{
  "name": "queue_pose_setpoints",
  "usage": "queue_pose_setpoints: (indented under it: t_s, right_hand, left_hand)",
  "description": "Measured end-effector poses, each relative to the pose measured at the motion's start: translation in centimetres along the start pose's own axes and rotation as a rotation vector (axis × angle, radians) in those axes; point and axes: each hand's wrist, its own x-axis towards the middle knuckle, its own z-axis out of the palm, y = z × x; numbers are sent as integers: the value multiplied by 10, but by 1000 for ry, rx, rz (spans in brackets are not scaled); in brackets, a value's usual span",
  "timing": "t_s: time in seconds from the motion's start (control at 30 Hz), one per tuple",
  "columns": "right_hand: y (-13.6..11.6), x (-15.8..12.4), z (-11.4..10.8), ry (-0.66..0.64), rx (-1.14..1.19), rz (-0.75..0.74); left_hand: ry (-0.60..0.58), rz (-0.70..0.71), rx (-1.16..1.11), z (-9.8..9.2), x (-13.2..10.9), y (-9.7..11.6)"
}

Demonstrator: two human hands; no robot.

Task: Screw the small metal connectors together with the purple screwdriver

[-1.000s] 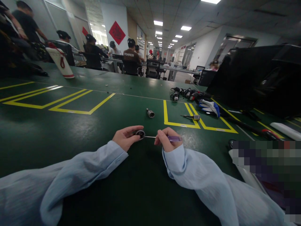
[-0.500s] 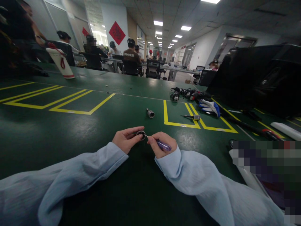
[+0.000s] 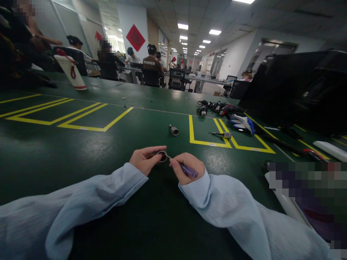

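My left hand [image 3: 145, 159] pinches a small round metal part [image 3: 162, 156] just above the green table [image 3: 81, 155]. My right hand [image 3: 187, 167] is closed round a small screwdriver with a purple handle [image 3: 189, 170]. Its thin metal tip rests in the open end of the round part. Both arms wear pale blue sleeves. A second small metal cylinder [image 3: 174, 130] lies on the table a short way beyond my hands.
Yellow tape boxes mark the table. To the right lie another screwdriver [image 3: 222, 134], white and blue gloves [image 3: 242, 122] and a heap of dark parts [image 3: 213, 107]. A large black case [image 3: 298, 90] stands far right. A white cup [image 3: 71, 72] sits far left. Several people sit beyond.
My right hand has moved left, closer to my left hand, and tilted the screwdriver so its tip sits in the round part. The left hand has barely moved.
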Motion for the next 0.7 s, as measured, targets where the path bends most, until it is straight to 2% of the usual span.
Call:
queue_pose_setpoints:
  t_s: [0.23,0.57,0.63,0.7]
  right_hand:
    - [0,0,0,-4,15,4]
    - [-5,-1,-1,-64,-36,-18]
    - [-6,-1,-2,-35,13,45]
    - [-6,-1,-3,14,82,169]
  left_hand:
    - [16,18,25,-2,4,-8]
    - [28,55,107,-1,2,-3]
    - [2,47,102,-2,2,0]
    - [-44,23,84,-3,1,4]
